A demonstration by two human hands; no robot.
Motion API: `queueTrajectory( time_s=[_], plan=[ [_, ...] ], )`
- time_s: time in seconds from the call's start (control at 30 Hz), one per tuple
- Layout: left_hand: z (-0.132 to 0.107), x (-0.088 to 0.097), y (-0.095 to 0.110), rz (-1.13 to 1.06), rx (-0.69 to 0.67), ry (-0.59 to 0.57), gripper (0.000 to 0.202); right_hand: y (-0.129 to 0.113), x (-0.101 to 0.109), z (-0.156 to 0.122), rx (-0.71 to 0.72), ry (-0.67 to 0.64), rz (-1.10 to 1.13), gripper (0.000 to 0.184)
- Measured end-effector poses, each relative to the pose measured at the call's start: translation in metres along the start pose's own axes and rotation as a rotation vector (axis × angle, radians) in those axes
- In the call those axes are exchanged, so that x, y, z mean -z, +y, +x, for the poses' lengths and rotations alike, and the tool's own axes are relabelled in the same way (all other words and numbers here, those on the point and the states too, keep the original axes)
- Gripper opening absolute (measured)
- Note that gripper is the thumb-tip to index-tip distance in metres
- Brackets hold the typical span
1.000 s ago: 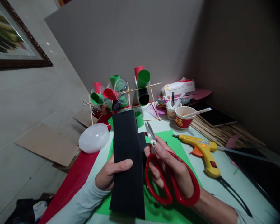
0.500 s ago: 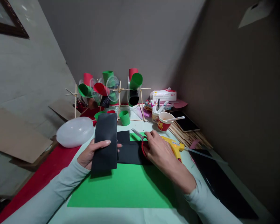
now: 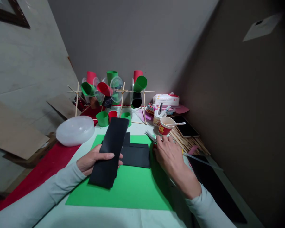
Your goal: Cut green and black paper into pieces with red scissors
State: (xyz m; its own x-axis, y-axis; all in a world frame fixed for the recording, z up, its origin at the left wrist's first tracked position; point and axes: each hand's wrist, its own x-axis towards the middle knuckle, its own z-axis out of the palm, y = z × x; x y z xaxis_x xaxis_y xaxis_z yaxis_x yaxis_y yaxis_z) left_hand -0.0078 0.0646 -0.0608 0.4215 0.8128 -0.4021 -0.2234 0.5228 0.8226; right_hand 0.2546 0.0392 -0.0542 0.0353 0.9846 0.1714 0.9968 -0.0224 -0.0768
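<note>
My left hand (image 3: pixel 95 158) pinches black paper strips (image 3: pixel 110 152), stacked slightly askew, with the thumb on top and fingertips showing past the right edge. They tilt above a green sheet (image 3: pixel 123 193). More black paper pieces (image 3: pixel 136 155) lie on that sheet, just right of the held strips. Over at the sheet's right edge, my right hand (image 3: pixel 169 156) is closed over the handles of a pair of scissors (image 3: pixel 150 136), whose blades point away to the left. The hand hides most of the handles and nearly all of a yellow glue gun (image 3: pixel 182 152).
Behind stands a stick frame (image 3: pixel 122 101) bearing clear discs and red, green and black paper cups. A white balloon-like object (image 3: pixel 75 130) sits left. On the right are a red paper cup (image 3: pixel 165 129), a marker cup (image 3: pixel 156 119), wooden sticks (image 3: pixel 180 142) and a phone (image 3: pixel 186 126).
The black strips have tilted to the right in my left hand, and their lower end came nearer. My right hand moved right with the scissors, off the black pieces and over the glue gun.
</note>
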Motion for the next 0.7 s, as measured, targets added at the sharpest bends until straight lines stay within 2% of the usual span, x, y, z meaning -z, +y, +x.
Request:
queueTrajectory(
  time_s=[0.13, 0.2, 0.27, 0.33, 0.43, 0.53, 0.6, 0.7],
  plan=[
    [0.001, 0.002, -0.005, 0.126, -0.002, -0.052, 0.021, -0.014, 0.012, -0.007, 0.127, -0.02, 0.237, 0.039],
    [0.0, 0.001, -0.007, 0.238, -0.053, -0.076, 0.024, -0.025, 0.011, -0.011, 0.162, -0.071, 0.563, 0.048],
    [-0.003, -0.002, -0.008, 0.364, -0.113, -0.077, 0.03, -0.034, 0.007, -0.013, 0.09, -0.104, 0.986, 0.047],
    [-0.006, -0.003, -0.009, 0.49, -0.14, -0.074, 0.032, -0.039, -0.001, -0.013, -0.028, -0.101, 1.263, 0.042],
    [-0.004, 0.0, -0.009, 0.581, -0.085, -0.164, 0.042, -0.037, -0.011, -0.01, -0.116, -0.057, 1.296, 0.036],
    [0.003, 0.009, -0.005, 0.533, -0.071, -0.291, 0.052, -0.03, -0.018, -0.006, -0.163, 0.004, 1.277, 0.034],
    [0.007, 0.017, 0.0, 0.517, -0.067, -0.273, 0.053, -0.025, -0.021, -0.004, -0.189, 0.042, 1.246, 0.032],
    [0.014, 0.03, 0.009, 0.592, -0.027, -0.149, 0.057, -0.021, -0.024, -0.003, -0.217, 0.032, 1.241, 0.033]
  ],
)
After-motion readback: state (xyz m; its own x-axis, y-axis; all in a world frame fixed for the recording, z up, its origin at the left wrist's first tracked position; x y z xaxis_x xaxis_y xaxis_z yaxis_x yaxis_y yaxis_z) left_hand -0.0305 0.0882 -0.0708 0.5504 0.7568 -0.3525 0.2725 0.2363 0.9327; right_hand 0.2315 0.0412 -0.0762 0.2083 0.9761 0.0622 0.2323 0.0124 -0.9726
